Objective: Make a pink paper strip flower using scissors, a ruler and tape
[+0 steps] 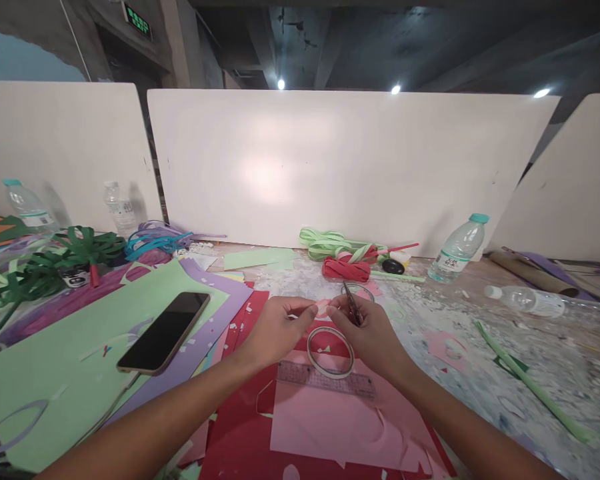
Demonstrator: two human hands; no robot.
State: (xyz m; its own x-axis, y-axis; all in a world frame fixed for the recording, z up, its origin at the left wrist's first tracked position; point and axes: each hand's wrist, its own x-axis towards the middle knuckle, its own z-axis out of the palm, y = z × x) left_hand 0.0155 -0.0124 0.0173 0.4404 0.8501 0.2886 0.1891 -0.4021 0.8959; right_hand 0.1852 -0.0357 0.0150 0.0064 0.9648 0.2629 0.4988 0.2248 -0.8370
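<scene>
Between my two hands, a small pink paper piece [323,307] is pinched by the fingertips. My left hand [280,330] grips its left side with thumb and forefinger. On the other side, my right hand [370,333] pinches the paper and also holds a dark, slim pointed tool [351,303], whose exact kind I cannot make out. Just below my fingers is a roll of tape [310,353], overlapping a clear ruler [290,373]. Both rest on pink paper [310,427], which lies over red paper [240,413].
To the left, a phone [165,333] lies on green paper [45,373]. Red ribbon [345,269] and green ribbon [325,243] are bundled at the back. A water bottle [457,250] stands right, another bottle [530,300] lies down. A white board [350,160] closes the table's far side.
</scene>
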